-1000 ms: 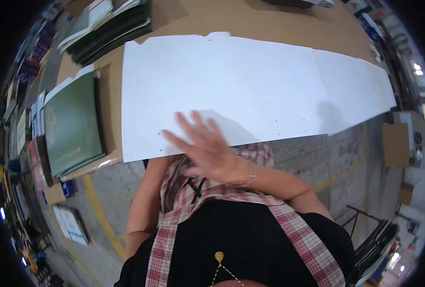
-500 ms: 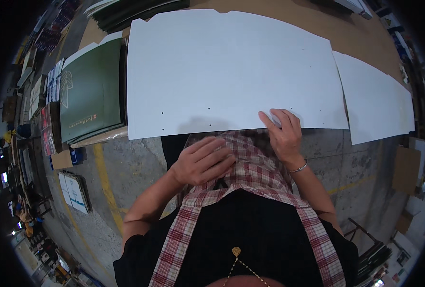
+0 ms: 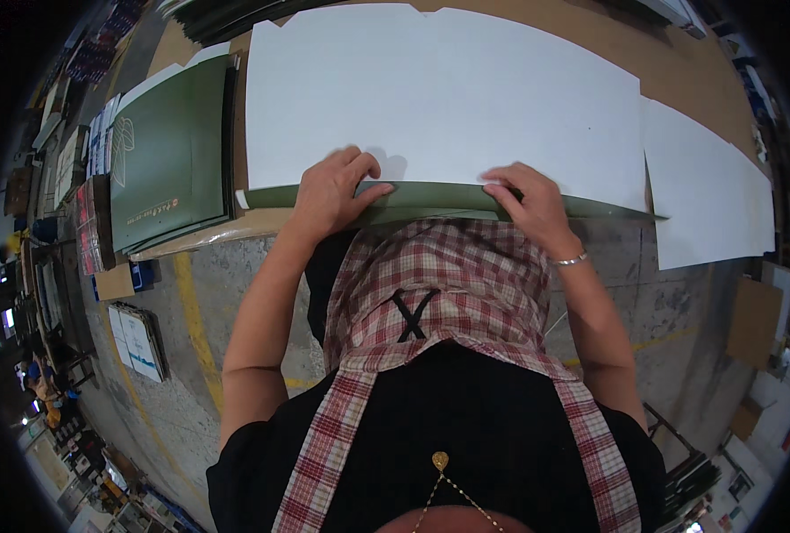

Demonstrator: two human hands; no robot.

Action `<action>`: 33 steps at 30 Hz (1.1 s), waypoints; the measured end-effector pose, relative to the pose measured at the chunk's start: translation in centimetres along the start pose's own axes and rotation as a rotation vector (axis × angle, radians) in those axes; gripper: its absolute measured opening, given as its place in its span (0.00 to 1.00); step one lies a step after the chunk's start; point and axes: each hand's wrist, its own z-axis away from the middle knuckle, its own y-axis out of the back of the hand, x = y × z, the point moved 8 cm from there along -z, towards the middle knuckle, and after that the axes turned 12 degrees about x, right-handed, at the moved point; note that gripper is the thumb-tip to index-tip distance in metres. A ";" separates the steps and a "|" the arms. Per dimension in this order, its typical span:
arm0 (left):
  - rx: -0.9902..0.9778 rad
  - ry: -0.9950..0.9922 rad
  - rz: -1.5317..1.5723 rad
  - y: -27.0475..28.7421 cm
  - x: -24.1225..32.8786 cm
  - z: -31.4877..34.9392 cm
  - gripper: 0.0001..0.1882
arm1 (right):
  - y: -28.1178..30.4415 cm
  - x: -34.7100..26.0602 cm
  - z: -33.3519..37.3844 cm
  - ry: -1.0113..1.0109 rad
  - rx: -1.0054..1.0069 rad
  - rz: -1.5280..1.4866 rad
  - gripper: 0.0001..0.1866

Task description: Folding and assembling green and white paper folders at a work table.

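A large white paperboard sheet (image 3: pixel 439 98) lies on the table in front of me. Its near edge is turned up and over, so the dark green underside shows as a long narrow flap (image 3: pixel 435 194). My left hand (image 3: pixel 335 191) grips this flap left of its middle, thumb on the green face and fingers curled at the fold. Farther right, my right hand (image 3: pixel 530 206) pinches the same flap between thumb and fingers. Parts of the fingertips are hidden behind the fold.
On the left stands a stack of green printed folders (image 3: pixel 177 160). Another white sheet (image 3: pixel 710 191) lies at the right, beside the large one. A dark stack (image 3: pixel 235 19) sits at the back of the brown tabletop (image 3: pixel 590 40). Below, bundled boards (image 3: pixel 135 342) rest on the floor.
The sheet's flat near edge has been lifted and folded over, exposing green. My left hand came from in front of my apron onto the edge; my right hand shut on it too.
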 end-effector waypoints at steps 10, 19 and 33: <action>0.573 -0.079 -0.266 3.9 0.0 1.0 0.26 | -2.9 -3.1 2.5 0.542 -0.134 0.059 0.23; 1.320 0.838 1.257 6.7 -6.3 10.7 0.32 | -2.5 -3.5 2.5 0.540 -0.224 -0.011 0.31; 0.554 0.059 0.200 5.0 6.4 4.4 0.11 | -9.3 -7.4 1.1 0.649 -0.352 -0.090 0.32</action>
